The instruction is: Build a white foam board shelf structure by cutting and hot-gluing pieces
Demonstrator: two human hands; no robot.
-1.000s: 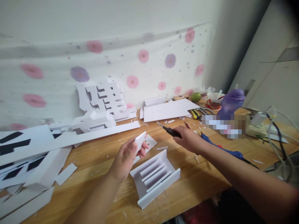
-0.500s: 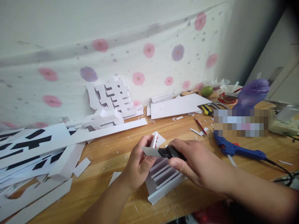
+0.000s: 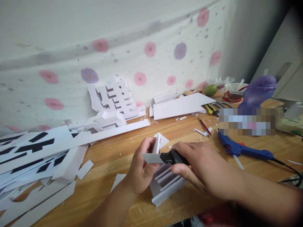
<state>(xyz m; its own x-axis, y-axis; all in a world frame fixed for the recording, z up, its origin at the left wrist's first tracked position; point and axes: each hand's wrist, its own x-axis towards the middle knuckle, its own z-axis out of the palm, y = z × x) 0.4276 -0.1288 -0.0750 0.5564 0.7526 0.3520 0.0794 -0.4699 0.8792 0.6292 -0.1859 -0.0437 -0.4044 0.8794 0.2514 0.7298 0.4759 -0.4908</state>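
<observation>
My right hand (image 3: 199, 167) is closed round the black handle of a utility knife (image 3: 174, 157), its wide blade out and pointing left. My left hand (image 3: 142, 168) pinches a narrow white foam-board strip (image 3: 156, 144), held up at a slant. The blade lies across the left hand's thumb side, just below the strip's visible part; whether it touches the strip I cannot tell. Under both hands, on the wooden table (image 3: 104, 189), rests a white slatted piece (image 3: 169, 191) with a raised edge, partly hidden by my hands.
Cut white sheets (image 3: 33, 151) pile up at left. White cut-out characters (image 3: 113, 97) lean against the flowered wall cloth. A flat white board (image 3: 182, 105) lies at the back. To the right are a blue glue gun (image 3: 246, 151), a red pencil (image 3: 205, 126) and a yellow-black cutter (image 3: 210, 109).
The knife blade has slid slightly left and down across the front of my left hand. Both hands keep their hold, and the view has shifted a little.
</observation>
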